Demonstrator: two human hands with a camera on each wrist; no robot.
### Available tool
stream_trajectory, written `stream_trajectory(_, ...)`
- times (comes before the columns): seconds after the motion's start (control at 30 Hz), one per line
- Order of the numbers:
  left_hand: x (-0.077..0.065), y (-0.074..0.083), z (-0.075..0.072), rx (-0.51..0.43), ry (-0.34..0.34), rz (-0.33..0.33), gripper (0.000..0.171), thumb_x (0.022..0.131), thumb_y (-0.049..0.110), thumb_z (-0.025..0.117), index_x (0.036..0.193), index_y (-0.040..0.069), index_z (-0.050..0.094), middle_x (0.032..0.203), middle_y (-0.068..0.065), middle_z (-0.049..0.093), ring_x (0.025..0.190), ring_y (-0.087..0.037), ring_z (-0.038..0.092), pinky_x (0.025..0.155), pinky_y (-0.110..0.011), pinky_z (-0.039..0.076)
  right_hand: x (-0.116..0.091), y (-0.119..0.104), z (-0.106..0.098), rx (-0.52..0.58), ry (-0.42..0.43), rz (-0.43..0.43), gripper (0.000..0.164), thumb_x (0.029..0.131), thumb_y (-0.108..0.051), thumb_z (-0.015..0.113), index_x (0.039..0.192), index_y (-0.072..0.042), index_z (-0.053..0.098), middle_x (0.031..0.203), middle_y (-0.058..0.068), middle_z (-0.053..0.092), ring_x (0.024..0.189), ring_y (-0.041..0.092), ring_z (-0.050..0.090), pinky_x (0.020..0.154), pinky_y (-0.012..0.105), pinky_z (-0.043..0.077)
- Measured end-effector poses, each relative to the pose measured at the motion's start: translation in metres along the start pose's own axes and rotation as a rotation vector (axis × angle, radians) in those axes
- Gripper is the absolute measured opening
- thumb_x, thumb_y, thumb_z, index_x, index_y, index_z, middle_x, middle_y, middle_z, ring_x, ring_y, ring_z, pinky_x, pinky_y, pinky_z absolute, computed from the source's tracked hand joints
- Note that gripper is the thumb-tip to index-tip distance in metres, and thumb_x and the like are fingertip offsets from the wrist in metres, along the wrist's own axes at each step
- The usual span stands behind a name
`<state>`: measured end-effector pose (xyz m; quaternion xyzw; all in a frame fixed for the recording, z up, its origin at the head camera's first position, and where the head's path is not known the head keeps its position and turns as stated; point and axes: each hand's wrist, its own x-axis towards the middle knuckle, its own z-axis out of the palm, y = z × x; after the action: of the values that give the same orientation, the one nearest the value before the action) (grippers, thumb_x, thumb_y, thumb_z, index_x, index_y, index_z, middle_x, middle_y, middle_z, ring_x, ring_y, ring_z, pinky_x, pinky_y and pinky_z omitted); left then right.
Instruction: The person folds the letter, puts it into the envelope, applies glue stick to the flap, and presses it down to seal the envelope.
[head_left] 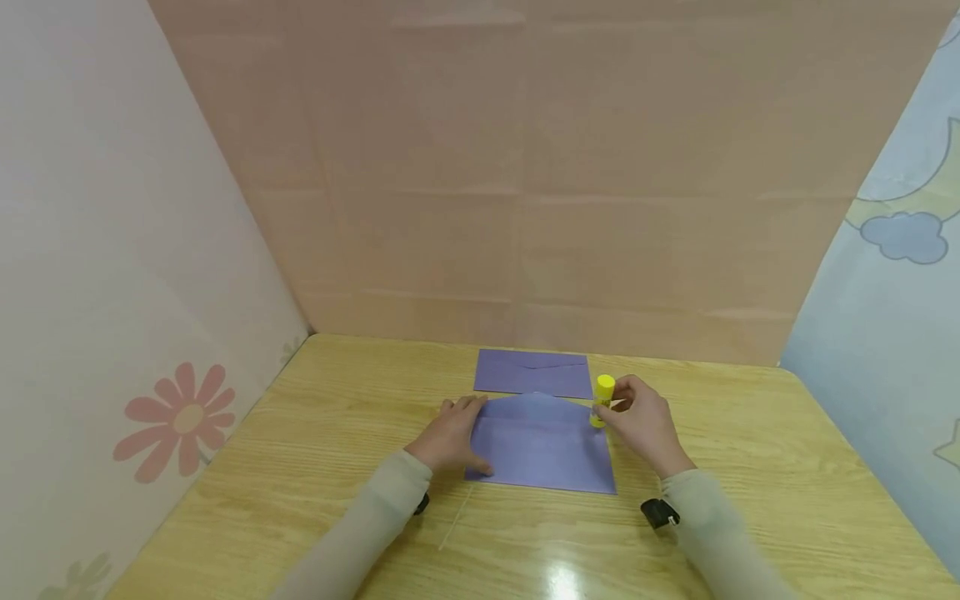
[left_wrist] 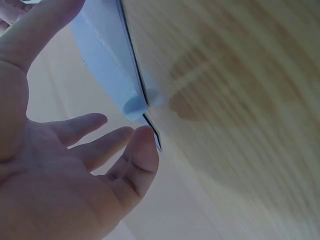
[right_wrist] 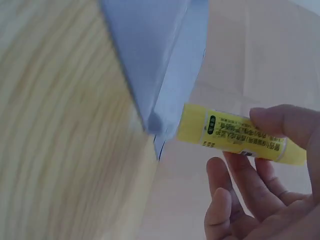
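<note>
A purple envelope (head_left: 542,450) lies on the table with its flap unfolded toward the back. My right hand (head_left: 643,421) pinches a yellow glue stick (head_left: 603,392), which stands nearly upright over the right end of the flap. In the right wrist view the lower end of the glue stick (right_wrist: 240,132) meets the flap near its corner. At the envelope's left edge rests my left hand (head_left: 452,435), its thumb and fingers spread apart. The left wrist view shows the fingers of that hand (left_wrist: 75,170) loosely bent beside the envelope (left_wrist: 107,50), gripping nothing.
Just behind lies a second purple envelope (head_left: 532,373) with its flap down. A thin pale strip (head_left: 455,518) is on the wooden table (head_left: 315,433) near my left wrist. A brown-papered wall (head_left: 525,192) rises at the back, with patterned walls on both sides.
</note>
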<state>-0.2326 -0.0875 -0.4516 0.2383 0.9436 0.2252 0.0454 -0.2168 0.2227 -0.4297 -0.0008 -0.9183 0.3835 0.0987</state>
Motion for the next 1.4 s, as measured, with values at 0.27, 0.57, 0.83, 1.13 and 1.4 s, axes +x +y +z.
stream_trajectory(0.27, 0.002, 0.001, 0.0, 0.023, 0.005, 0.007, 0.114, 0.061, 0.038, 0.097, 0.152, 0.003, 0.038, 0.146, -0.013, 0.049, 0.12, -0.031, 0.045, 0.102, -0.044, 0.047, 0.006, 0.021, -0.015, -0.081, 0.075, 0.071, 0.043, 0.087, -0.021, 0.073, 0.117, 0.004, 0.055, 0.115, 0.027, 0.067, 0.095, 0.035, 0.066, 0.08, 0.048, 0.051)
stream_trajectory(0.57, -0.003, 0.006, 0.002, 0.076, 0.035, 0.015, 0.107, 0.063, 0.036, 0.096, 0.15, 0.005, 0.042, 0.137, -0.01, 0.052, 0.119, -0.029, 0.046, 0.099, -0.044, 0.048, 0.006, 0.034, -0.023, -0.083, 0.022, 0.13, 0.046, 0.09, -0.024, 0.069, 0.12, 0.007, 0.051, 0.119, 0.031, 0.061, 0.102, 0.042, 0.062, 0.083, 0.052, 0.049)
stream_trajectory(0.83, -0.009, 0.008, 0.006, 0.13, 0.025, 0.031, 0.077, 0.071, 0.035, 0.092, 0.139, 0.014, 0.059, 0.12, -0.005, 0.056, 0.104, -0.023, 0.047, 0.089, -0.038, 0.05, -0.002, 0.028, -0.034, -0.273, -0.255, 0.238, 0.049, 0.091, -0.035, 0.064, 0.109, 0.009, 0.054, 0.092, 0.023, 0.062, 0.079, 0.031, 0.059, 0.063, 0.041, 0.045)
stream_trajectory(1.13, -0.012, 0.011, 0.006, 0.153, -0.075, 0.0, 0.06, 0.083, 0.036, 0.082, 0.135, 0.013, 0.063, 0.124, -0.009, 0.055, 0.107, -0.025, 0.049, 0.085, -0.039, 0.052, -0.016, -0.004, -0.007, -0.365, -0.316, -0.004, 0.018, 0.09, -0.013, 0.061, 0.103, -0.003, 0.068, 0.094, 0.014, 0.064, 0.075, 0.023, 0.052, 0.06, 0.035, 0.042)
stream_trajectory(1.4, -0.013, 0.016, 0.006, 0.164, -0.072, 0.012, 0.053, 0.085, 0.032, 0.079, 0.133, 0.014, 0.066, 0.116, -0.01, 0.055, 0.097, -0.022, 0.047, 0.077, -0.035, 0.05, -0.028, -0.018, 0.025, -0.475, -0.285, -0.159, 0.028, 0.081, 0.0, 0.061, 0.104, -0.004, 0.077, 0.1, 0.02, 0.062, 0.074, 0.022, 0.054, 0.058, 0.036, 0.048)
